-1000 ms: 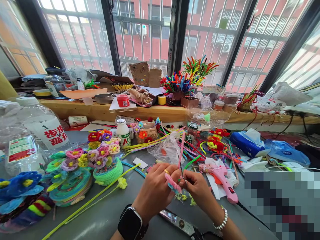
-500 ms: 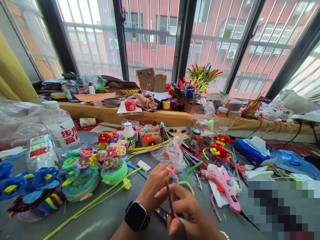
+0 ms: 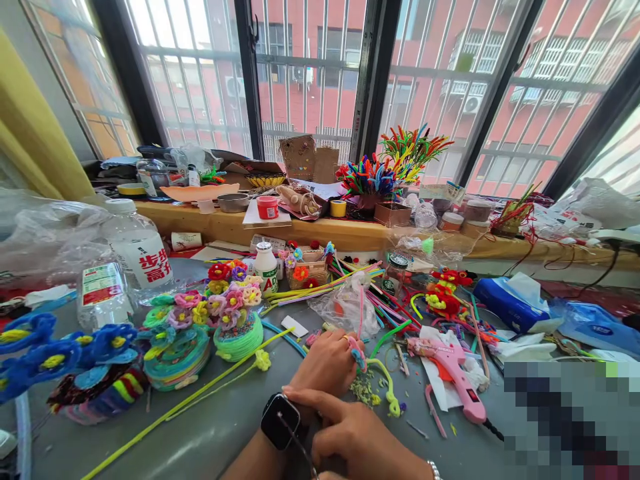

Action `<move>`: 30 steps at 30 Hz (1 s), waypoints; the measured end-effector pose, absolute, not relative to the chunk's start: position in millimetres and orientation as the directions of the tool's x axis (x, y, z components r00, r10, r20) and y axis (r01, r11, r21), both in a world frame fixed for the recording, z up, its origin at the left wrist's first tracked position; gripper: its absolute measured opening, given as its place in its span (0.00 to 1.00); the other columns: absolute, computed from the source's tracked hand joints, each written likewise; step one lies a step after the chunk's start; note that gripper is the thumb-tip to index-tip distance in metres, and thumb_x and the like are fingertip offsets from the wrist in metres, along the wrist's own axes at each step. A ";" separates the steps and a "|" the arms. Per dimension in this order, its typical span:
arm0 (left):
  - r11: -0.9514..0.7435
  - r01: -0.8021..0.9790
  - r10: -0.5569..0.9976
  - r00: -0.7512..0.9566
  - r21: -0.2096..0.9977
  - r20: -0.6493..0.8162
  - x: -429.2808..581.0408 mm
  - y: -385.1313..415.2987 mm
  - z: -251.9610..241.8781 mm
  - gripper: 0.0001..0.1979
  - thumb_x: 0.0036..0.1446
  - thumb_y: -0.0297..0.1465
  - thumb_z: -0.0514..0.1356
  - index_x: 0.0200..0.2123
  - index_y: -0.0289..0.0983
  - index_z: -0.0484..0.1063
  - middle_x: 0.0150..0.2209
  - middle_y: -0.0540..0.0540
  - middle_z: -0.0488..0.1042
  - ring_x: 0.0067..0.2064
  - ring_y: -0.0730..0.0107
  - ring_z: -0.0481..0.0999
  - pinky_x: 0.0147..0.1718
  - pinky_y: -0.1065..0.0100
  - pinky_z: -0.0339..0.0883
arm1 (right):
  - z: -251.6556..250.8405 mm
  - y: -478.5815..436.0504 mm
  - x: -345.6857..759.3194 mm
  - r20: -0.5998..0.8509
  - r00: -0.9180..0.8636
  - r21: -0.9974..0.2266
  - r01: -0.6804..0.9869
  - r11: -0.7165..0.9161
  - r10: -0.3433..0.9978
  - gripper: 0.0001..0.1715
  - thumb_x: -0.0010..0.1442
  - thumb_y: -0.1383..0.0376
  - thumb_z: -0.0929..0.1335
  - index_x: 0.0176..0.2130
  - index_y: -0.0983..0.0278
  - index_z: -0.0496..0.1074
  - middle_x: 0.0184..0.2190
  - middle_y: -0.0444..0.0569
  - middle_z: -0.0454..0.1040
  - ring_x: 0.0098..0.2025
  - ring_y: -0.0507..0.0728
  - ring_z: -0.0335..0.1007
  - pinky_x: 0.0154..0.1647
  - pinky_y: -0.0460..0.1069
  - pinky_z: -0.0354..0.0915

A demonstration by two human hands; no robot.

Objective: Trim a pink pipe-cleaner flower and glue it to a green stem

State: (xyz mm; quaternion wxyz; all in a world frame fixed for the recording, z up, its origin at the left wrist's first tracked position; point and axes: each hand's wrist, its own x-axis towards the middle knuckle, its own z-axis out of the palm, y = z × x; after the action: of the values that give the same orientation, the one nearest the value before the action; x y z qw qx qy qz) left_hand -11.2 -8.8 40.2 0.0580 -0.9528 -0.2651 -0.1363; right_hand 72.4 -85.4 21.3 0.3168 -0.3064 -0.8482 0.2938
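My left hand [image 3: 327, 363], back up and a watch [image 3: 280, 421] on its wrist, is closed around a pink-and-blue pipe-cleaner flower [image 3: 358, 355]. A pink strand rises beside it, and a yellow-green pipe cleaner [image 3: 387, 380] curls down to the right. My right hand [image 3: 357, 437] is just below, its index finger stretched over the watch's upper edge. From its curled lower fingers a thin metal blade, seemingly of scissors [image 3: 299, 443], points up and left across the watch face. The handles are hidden. Fuzzy green clippings [image 3: 365, 390] lie under the left hand.
Pipe-cleaner flower pots [image 3: 240, 340] stand at the left, near a long yellow stem [image 3: 185, 407]. A pink glue gun [image 3: 453, 370] rests on paper at the right. Behind are loose pipe cleaners [image 3: 335, 288], a glass jar [image 3: 395, 273] and a tissue pack [image 3: 510, 303].
My right hand has moved down and left, away from the flower to the watch, with the metal blade swinging left. The clippings and curled yellow-green strand now show more fully.
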 end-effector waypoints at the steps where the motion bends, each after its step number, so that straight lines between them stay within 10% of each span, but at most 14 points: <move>1: -0.855 0.517 0.483 0.824 -0.043 0.297 -10.8 -9.5 39.8 0.05 0.50 0.24 0.51 0.28 0.37 0.64 0.29 0.49 0.70 0.31 0.67 0.67 0.28 0.68 0.59 | 23.2 -85.7 72.7 0.354 -0.623 -0.656 0.366 0.660 0.697 0.07 0.46 0.66 0.69 0.21 0.64 0.67 0.57 0.40 0.52 0.50 0.54 0.61 0.48 0.41 0.55; 15: -0.845 0.535 0.502 0.797 -0.008 0.338 -9.8 -12.6 41.3 0.07 0.48 0.22 0.50 0.27 0.38 0.66 0.29 0.48 0.71 0.30 0.67 0.68 0.28 0.67 0.57 | 26.3 -88.8 75.2 0.477 -0.559 -0.463 0.496 0.734 0.678 0.03 0.46 0.66 0.68 0.23 0.64 0.68 0.56 0.43 0.55 0.49 0.52 0.62 0.46 0.40 0.58; 25: -0.842 0.538 0.520 0.800 0.025 0.300 -14.3 -12.1 39.5 0.06 0.50 0.24 0.50 0.31 0.38 0.63 0.30 0.48 0.70 0.33 0.65 0.67 0.31 0.66 0.60 | 27.7 -92.9 72.4 0.512 -0.680 -0.179 0.513 0.839 0.525 0.18 0.59 0.64 0.59 0.22 0.61 0.69 0.49 0.33 0.64 0.24 0.47 0.63 0.22 0.44 0.61; 30: -0.842 0.540 0.518 0.798 0.016 0.309 -13.9 -13.5 42.8 0.05 0.51 0.24 0.50 0.30 0.37 0.63 0.30 0.48 0.70 0.33 0.65 0.67 0.31 0.66 0.59 | 32.3 -94.2 74.2 0.582 -0.570 -0.379 0.441 0.814 0.580 0.22 0.59 0.57 0.58 0.20 0.63 0.67 0.48 0.41 0.67 0.30 0.49 0.68 0.29 0.43 0.63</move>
State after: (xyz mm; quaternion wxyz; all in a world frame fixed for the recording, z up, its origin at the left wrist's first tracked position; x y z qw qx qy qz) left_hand -13.9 -13.5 42.8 0.0363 -0.9474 -0.2791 -0.1525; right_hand 74.2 -94.2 32.3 0.3622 -0.2899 -0.8807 0.0958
